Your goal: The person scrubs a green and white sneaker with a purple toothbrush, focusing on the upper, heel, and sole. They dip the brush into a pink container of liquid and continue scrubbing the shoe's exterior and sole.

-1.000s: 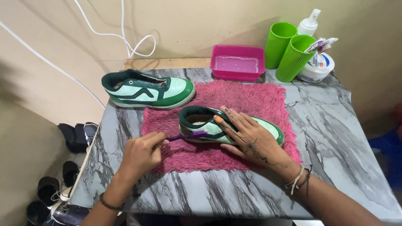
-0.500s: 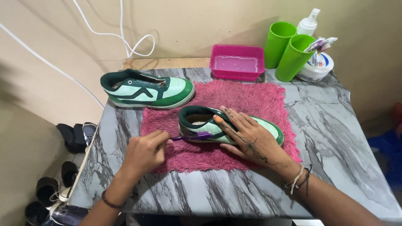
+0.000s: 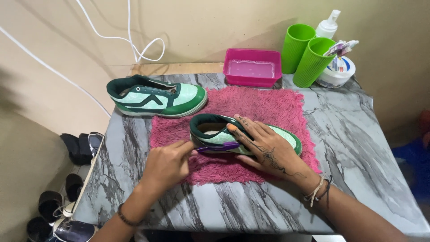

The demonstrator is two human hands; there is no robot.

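Observation:
A green and mint sneaker [image 3: 210, 131] lies on a pink shaggy mat [image 3: 268, 105] in the middle of the marble table. My right hand [image 3: 264, 148] rests flat on top of it, pressing it down. My left hand [image 3: 166, 163] grips a purple toothbrush [image 3: 221, 146], whose head touches the sneaker's near side. The matching second sneaker [image 3: 154, 96] stands on the table at the back left, off the mat.
A pink tub [image 3: 253, 67] with soapy water sits at the back. Two green cups [image 3: 304, 54], a white pump bottle [image 3: 327, 28] and a round white tub [image 3: 340, 71] stand at the back right. Shoes [image 3: 80, 145] lie on the floor at left. White cables hang on the wall.
My left hand with the toothbrush has shifted slightly right along the sneaker's side. My right hand stays on the sneaker.

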